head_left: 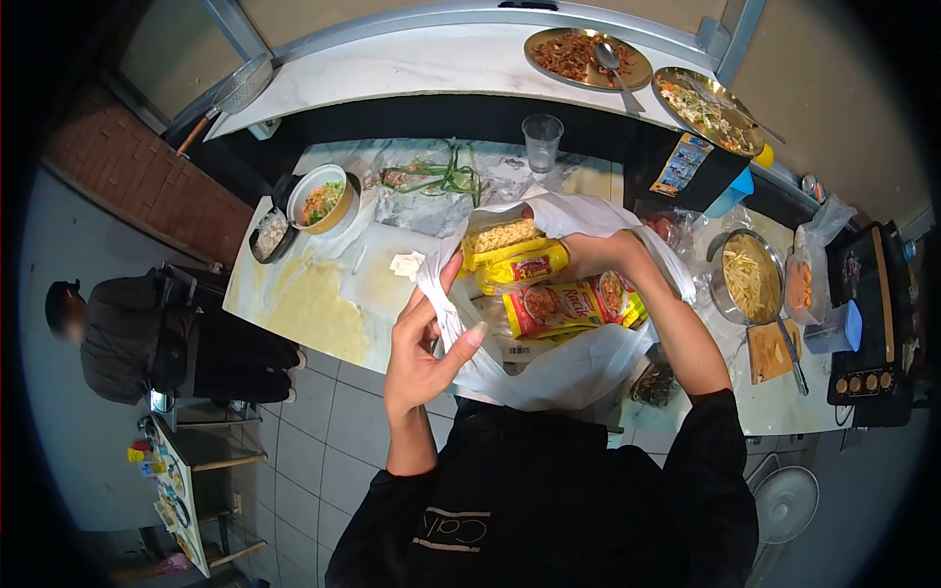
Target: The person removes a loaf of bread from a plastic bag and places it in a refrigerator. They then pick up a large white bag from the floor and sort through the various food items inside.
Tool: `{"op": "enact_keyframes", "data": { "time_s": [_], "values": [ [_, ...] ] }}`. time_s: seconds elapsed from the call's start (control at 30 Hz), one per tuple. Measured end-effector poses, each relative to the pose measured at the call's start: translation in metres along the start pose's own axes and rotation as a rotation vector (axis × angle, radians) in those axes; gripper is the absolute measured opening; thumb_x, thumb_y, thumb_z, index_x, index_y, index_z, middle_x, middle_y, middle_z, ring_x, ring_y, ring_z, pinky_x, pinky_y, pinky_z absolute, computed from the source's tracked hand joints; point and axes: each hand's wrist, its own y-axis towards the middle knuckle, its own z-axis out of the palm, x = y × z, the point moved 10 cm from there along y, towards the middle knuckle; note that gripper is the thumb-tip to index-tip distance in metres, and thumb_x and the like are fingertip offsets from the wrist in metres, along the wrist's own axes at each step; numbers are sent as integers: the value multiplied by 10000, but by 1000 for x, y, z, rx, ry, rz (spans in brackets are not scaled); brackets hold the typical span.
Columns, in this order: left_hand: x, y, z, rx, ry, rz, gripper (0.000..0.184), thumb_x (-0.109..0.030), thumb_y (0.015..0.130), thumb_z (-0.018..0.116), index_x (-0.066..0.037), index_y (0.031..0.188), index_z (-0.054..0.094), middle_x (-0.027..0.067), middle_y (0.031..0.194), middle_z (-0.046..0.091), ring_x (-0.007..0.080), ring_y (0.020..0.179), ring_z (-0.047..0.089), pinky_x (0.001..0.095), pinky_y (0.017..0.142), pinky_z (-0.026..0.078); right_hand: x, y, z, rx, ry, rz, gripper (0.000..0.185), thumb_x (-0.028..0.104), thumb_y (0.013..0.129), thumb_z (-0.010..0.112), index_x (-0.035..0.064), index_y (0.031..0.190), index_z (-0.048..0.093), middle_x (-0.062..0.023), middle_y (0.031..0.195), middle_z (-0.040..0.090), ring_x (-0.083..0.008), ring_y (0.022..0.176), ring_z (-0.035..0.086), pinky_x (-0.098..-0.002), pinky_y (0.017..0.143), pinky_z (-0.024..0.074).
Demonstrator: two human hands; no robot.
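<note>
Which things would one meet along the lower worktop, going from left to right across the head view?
Bowl of chopped food, green stalks, clear cup, metal pan of pale strips, black appliance with round knobs.

White plastic bag at the centre, filled with yellow packets that carry red and pink printing. Black sleeves and a black shirt with pale lettering at the bottom. Cream-white countertop at left centre, with yellowish patches and grey marbling. Light grey square floor tiles with dark lines at lower left. Reddish-brown brick pattern at upper left. Blue-rimmed clear container at right.
</note>
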Motion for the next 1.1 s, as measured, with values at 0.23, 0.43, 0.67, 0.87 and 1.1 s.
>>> {"op": "enact_keyframes", "data": {
  "time_s": [0.23, 0.43, 0.67, 0.87, 1.1],
  "values": [
    [-1, 1, 0, -1, -19, 5, 648, -71, 791, 672, 58, 1348, 368, 171, 1389, 363, 168, 1172, 421, 246, 878, 394, 7, -11, 6, 172, -311, 152, 454, 328, 770, 648, 93, 1150, 566, -126, 1044, 633, -253, 913, 594, -341, 816, 463],
    [-3, 2, 2, 34, -14, 15, 610, -55, 800, 652, 49, 1340, 387, 172, 1363, 405, 212, 1205, 432, 296, 955, 368, -5, -5, 9, 169, -377, 185, 478, 370, 783, 624, 114, 1180, 551, -105, 1059, 634, -252, 903, 596, -326, 818, 464],
    [12, -6, -3, -5, -59, -190, 397, -43, 807, 645, 34, 1182, 541, 102, 1010, 620, 145, 885, 565, 261, 788, 435, 32, -8, -10, -55, -110, -100, 521, 327, 736, 678, 87, 1175, 532, -124, 1048, 624, -278, 924, 587, -342, 816, 461],
    [2, -5, -10, -79, -43, 49, 144, -20, 817, 626, 42, 943, 595, 86, 890, 617, 125, 790, 555, 244, 691, 440, 40, -19, -18, -80, -58, -103, 566, 290, 695, 724, 63, 1171, 516, -141, 1038, 616, -300, 942, 579, -355, 815, 459],
    [4, -5, -10, -112, -194, -14, 174, 25, 827, 598, 46, 997, 569, 98, 935, 597, 127, 804, 560, 217, 672, 439, 104, -49, -42, -318, -119, -262, 617, 253, 654, 770, 40, 1166, 500, -158, 1028, 608, -322, 960, 571, -369, 813, 458]
  ]
}}
